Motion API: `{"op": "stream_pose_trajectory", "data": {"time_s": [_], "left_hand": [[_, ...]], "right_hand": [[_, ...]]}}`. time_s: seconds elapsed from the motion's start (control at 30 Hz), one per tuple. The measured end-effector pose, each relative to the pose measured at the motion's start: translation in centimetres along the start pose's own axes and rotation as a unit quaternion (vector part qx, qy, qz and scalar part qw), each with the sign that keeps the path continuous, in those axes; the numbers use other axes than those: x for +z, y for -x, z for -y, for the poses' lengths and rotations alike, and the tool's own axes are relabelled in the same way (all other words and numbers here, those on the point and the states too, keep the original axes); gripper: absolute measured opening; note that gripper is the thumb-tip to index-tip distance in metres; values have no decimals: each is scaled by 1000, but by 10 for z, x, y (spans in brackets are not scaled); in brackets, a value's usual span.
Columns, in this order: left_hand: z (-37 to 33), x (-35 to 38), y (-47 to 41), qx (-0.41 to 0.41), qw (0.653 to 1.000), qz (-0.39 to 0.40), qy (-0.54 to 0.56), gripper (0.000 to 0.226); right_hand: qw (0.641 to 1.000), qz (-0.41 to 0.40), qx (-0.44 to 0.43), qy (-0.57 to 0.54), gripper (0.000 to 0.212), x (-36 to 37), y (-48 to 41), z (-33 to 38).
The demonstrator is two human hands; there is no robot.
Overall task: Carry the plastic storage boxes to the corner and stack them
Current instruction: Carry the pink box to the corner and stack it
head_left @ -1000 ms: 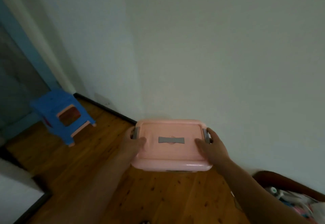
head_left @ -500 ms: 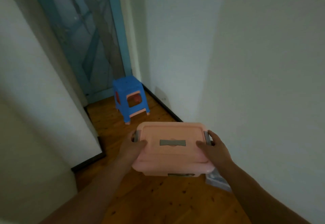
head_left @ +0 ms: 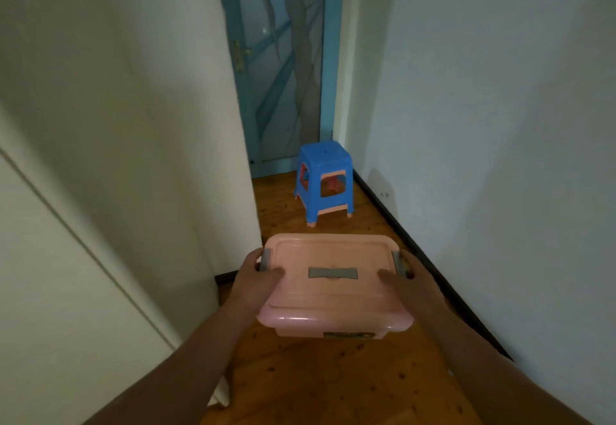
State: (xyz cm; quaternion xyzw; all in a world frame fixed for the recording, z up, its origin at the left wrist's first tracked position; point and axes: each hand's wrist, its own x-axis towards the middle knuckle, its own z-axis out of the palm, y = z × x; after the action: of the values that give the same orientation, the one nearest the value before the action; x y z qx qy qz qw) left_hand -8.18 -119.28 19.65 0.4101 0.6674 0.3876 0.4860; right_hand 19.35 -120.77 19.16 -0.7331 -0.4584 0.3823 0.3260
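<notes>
Ahead on the wooden floor (head_left: 333, 384), a blue plastic stool (head_left: 325, 181) stands before a blue door (head_left: 283, 57). Above the floor, left hand (head_left: 256, 279) and right hand (head_left: 411, 286) grip a lidded pink storage box (head_left: 333, 288) with grey latches.

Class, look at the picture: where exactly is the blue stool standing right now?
In the head view the blue stool stands on the wooden floor at the far end of the passage, before the blue door and close to the right-hand wall, beyond the pink box.
</notes>
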Motion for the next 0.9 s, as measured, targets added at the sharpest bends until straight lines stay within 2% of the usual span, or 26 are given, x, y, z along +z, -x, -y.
{"op": "stream_pose_trajectory", "data": {"time_s": [0.27, 0.43, 0.63, 0.9], "left_hand": [[26, -81, 35, -19, 994, -100, 27, 61], [46, -123, 63, -36, 983, -175, 32, 58], [74, -157, 98, -49, 965, -251, 57, 60], [111, -193, 150, -79, 927, -361, 59, 60]], "right_hand": [[998, 55, -29, 28, 75, 77, 19, 39], [989, 120, -80, 30, 73, 118, 31, 55], [965, 227, -129, 6, 69, 155, 44, 72], [933, 328, -148, 11, 69, 212, 73, 96]]}}
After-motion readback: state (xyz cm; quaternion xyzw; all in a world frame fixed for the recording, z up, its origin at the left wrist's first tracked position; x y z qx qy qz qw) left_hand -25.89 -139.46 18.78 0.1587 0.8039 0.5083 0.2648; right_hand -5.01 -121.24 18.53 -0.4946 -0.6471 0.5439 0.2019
